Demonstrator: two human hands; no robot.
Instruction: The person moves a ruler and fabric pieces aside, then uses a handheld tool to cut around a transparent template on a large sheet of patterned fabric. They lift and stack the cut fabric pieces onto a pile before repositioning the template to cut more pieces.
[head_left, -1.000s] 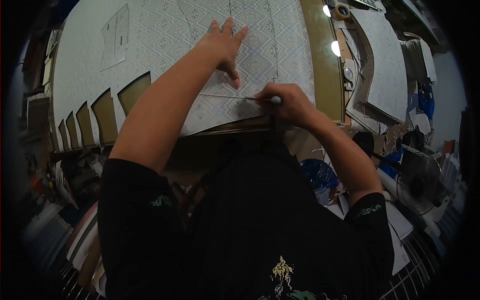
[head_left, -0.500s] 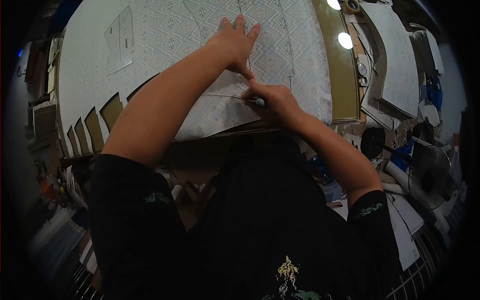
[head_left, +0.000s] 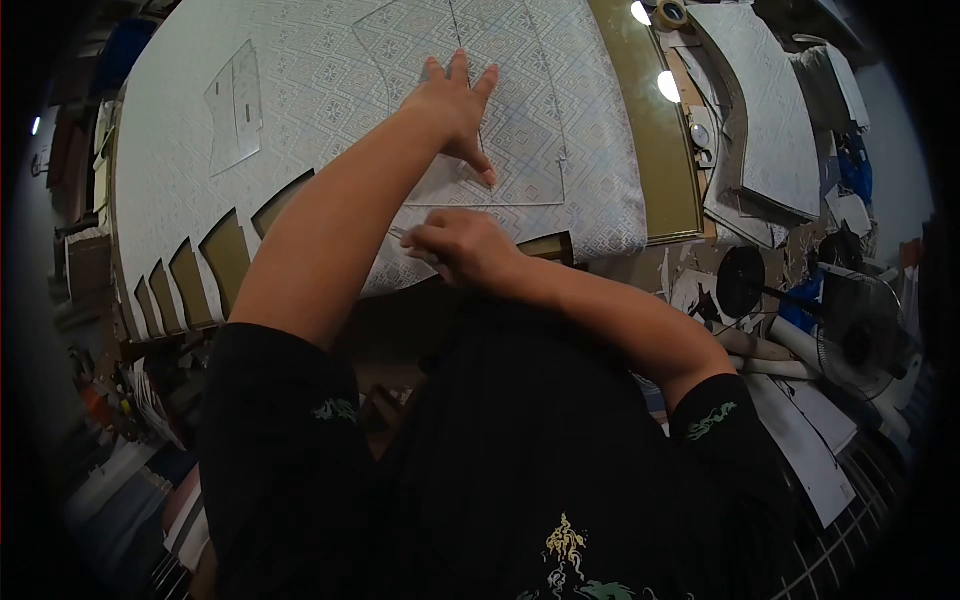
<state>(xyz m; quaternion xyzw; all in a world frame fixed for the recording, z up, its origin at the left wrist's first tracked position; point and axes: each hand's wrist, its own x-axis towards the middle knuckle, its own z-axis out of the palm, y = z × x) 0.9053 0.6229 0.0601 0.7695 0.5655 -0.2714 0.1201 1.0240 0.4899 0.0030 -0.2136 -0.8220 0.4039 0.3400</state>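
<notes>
My left hand (head_left: 450,115) lies with fingers spread, pressing on a large clear template (head_left: 528,160). The template rests on pale patterned fabric (head_left: 310,110) on the table. Just below its near edge, my right hand (head_left: 465,248) is closed, fingers bunched and partly smeared by motion. A slim pen-like tool shows in that hand a moment earlier; now it is mostly hidden. Under the right wrist, an olive surface shows through a cut gap in the fabric. A smaller clear template (head_left: 236,108) with dark slots lies to the left.
Curved cut-outs (head_left: 222,240) run along the fabric's front left edge. An olive strip (head_left: 655,170) borders it on the right. Beyond are a stack of cut fabric pieces (head_left: 775,110), a tape roll (head_left: 671,14) and a round gauge (head_left: 699,136). A fan (head_left: 860,335) stands lower right.
My right hand has moved left and towards me, away from my left thumb, along the template's near edge. An opening in the fabric now shows near it. My left hand stays spread on the template.
</notes>
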